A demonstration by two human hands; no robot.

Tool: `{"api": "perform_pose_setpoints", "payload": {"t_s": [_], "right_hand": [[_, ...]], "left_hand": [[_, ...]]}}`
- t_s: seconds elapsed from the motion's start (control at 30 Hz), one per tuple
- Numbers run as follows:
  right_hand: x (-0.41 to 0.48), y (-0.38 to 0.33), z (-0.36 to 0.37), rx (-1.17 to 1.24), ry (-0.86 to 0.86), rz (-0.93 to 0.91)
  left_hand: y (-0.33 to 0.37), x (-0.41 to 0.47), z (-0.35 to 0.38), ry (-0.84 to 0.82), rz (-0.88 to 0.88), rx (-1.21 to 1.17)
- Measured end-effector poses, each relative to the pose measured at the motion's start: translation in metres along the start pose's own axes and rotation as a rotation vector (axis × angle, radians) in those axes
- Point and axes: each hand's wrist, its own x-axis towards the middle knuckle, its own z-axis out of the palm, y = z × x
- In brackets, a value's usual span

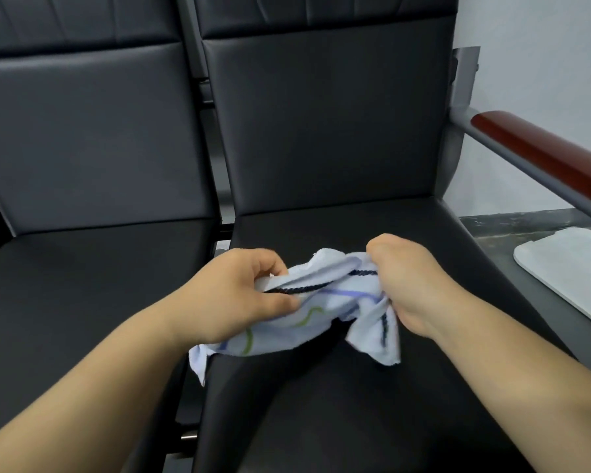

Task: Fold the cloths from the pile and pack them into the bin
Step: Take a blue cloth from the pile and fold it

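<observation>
Black seat [321, 404], hands [232, 288] gripping cloth [335, 302]

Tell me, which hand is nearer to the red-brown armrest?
The right. The right hand grips the right end of the cloth, on the side of the armrest. The left hand grips the cloth's left end, farther from the armrest.

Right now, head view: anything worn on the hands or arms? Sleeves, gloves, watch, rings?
Nothing worn that shows. The bare left hand and bare right hand have no gloves, and no rings show on the visible fingers. The left forearm and right forearm are uncovered to the frame's lower edge: no sleeves, watch, bands or markings in view.
</observation>
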Motion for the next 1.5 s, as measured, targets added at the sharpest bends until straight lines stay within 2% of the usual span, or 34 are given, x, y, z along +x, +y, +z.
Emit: {"api": "perform_pose_setpoints", "payload": {"t_s": [0.07, 0.1, 0.17, 0.2, 0.23, 0.3, 0.33, 0.4, 0.47, 0.53, 0.63, 0.67, 0.73, 0.8, 0.9, 0.93, 1.0, 1.07, 1.13, 1.17, 1.23, 1.3, 1.37, 1.43, 1.5], "right_hand": [[-0.005, -0.008, -0.003, 0.158, -0.079, -0.048], [-0.009, -0.01, -0.006, 0.065, -0.177, -0.106], [-0.015, -0.01, -0.006, -0.312, -0.368, -0.203], [-0.017, -0.007, -0.004, -0.536, -0.402, -0.224], [-0.016, -0.002, -0.002, -0.721, -0.386, -0.23], [-0.011, 0.002, 0.0, -0.842, -0.293, -0.247], [-0.01, -0.001, -0.002, -0.787, -0.25, -0.255], [-0.009, -0.011, -0.009, -0.55, -0.176, -0.269], [-0.014, -0.019, -0.015, -0.347, -0.16, -0.303], [-0.02, -0.021, -0.014, -0.245, -0.226, -0.323], [-0.022, -0.016, -0.008, -0.201, -0.422, -0.222], [-0.02, -0.014, -0.007, -0.309, -0.453, -0.205], [-0.014, -0.008, -0.003, -0.598, -0.407, -0.231], [-0.008, -0.005, -0.003, -0.665, -0.296, -0.281], [-0.009, -0.011, -0.008, -0.351, -0.226, -0.307], [-0.011, -0.014, -0.01, -0.219, -0.241, -0.295], [-0.016, -0.019, -0.011, -0.024, -0.33, -0.272], [-0.02, -0.02, -0.011, -0.024, -0.457, -0.233], [-0.021, -0.017, -0.009, -0.346, -0.501, -0.2], [-0.019, -0.014, -0.007, -0.548, -0.467, -0.207], [-0.014, -0.012, -0.006, -0.744, -0.328, -0.248], [-0.012, -0.014, -0.007, -0.574, -0.222, -0.276], [-0.017, -0.021, -0.012, -0.222, -0.232, -0.282], [-0.024, -0.027, -0.016, -0.023, -0.324, -0.263], [-0.027, -0.028, -0.016, -0.109, -0.436, -0.215]], "left_hand": [[-0.001, 0.002, -0.002, 0.118, 0.01, 0.075], [-0.001, 0.003, -0.002, 0.176, -0.013, 0.002], [-0.002, 0.005, -0.002, 0.251, -0.072, -0.191], [-0.001, 0.005, -0.002, 0.262, -0.08, -0.263], [0.001, 0.004, -0.003, 0.251, -0.067, -0.317], [0.005, 0.0, -0.005, 0.165, -0.018, -0.361], [0.006, -0.001, -0.007, 0.12, 0.001, -0.29], [0.004, -0.002, -0.01, 0.081, 0.034, 0.013], [0.002, -0.002, -0.01, 0.144, 0.048, 0.13], [0.001, -0.001, -0.011, 0.232, 0.027, -0.023], [0.005, -0.002, -0.013, 0.329, -0.002, -0.307], [0.008, -0.003, -0.014, 0.337, -0.003, -0.37], [0.014, -0.008, -0.017, 0.269, 0.022, -0.412], [0.013, -0.009, -0.018, 0.121, 0.05, -0.247], [0.004, -0.008, -0.021, -0.011, 0.008, 0.172], [0.001, -0.007, -0.022, 0.003, -0.011, 0.176], [-0.003, -0.006, -0.026, 0.061, -0.021, -0.024], [0.0, -0.008, -0.027, 0.092, -0.048, -0.333], [0.006, -0.009, -0.028, 0.1, -0.04, -0.557], [0.01, -0.01, -0.028, 0.085, -0.009, -0.575], [0.013, -0.012, -0.029, 0.003, 0.038, -0.403], [0.007, -0.012, -0.028, -0.071, 0.035, -0.09], [-0.003, -0.007, -0.027, 0.01, -0.024, 0.063], [-0.013, -0.004, -0.028, 0.073, -0.038, -0.143], [-0.015, 0.0, -0.027, 0.067, -0.042, -0.466]]}}
